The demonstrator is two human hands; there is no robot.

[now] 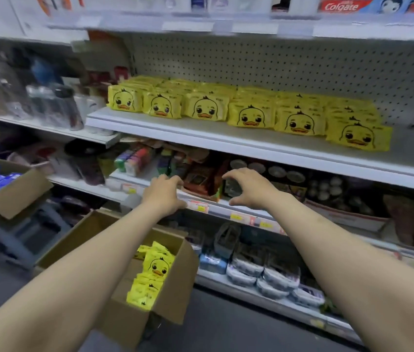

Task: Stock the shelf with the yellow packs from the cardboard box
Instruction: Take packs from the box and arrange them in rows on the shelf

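Both bare forearms stretch forward at mid height, in front of the lower shelf edge. The left hand point(164, 193) is palm down, fingers curled loosely, its grip empty. The right hand point(247, 188) is also palm down, thumb and fingers spread in an open claw, its grip holding nothing. Glossy yellow packs point(250, 117), soft rectangular pouches printed with a duck face, stand in rows on the white metal shelf point(200, 134) above the hands, before a perforated back panel point(277, 64). More of them lie jumbled in the open brown cardboard box point(175, 288) below the left forearm, flaps up.
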